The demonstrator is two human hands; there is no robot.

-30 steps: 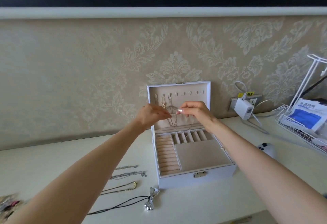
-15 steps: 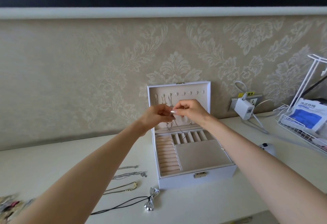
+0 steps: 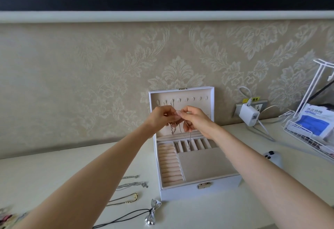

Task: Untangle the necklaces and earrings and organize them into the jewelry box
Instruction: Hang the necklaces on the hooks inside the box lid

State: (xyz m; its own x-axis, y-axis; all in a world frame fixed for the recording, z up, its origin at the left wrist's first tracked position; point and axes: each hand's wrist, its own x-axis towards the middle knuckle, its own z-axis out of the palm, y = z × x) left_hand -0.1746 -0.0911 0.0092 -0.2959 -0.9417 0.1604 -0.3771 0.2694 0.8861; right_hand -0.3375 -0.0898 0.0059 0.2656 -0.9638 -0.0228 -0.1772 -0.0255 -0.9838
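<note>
Fingers: Your left hand [image 3: 162,118] and right hand [image 3: 196,120] meet at the open lid [image 3: 200,106]. The fingertips [image 3: 179,112] of both are curled tight, pinching a thin silver chain [image 3: 188,139]. Your fingers hide whether it has caught a hook.
Chain: It hangs from the pinch toward 6 o'clock, and its low end dangles over the slotted row at the back of the tray.
Lid: A row of hooks [image 3: 193,99] runs across the top. Hung chains [image 3: 172,129] show below your left hand, while the hooks toward 1 o'clock look bare.
Tray: The ring rolls [image 3: 169,165] and flat pad [image 3: 202,163] of the jewelry box [image 3: 180,193] show no jewelry.
Bench: At the box's 8 o'clock, four necklaces lie apart on the bench [image 3: 54,165]: two silver chains [image 3: 132,185], a gold-clasped strand [image 3: 126,199] and a black cord with a bow pendant [image 3: 152,212].
Corner: A blurred cluster [image 3: 7,217] sits at far 8 o'clock, and its contents cannot be told.
Progress: You appear to be less than halfway. A few chains are hung, four necklaces are laid out untangled and waiting, and no earrings are visibly placed.
</note>
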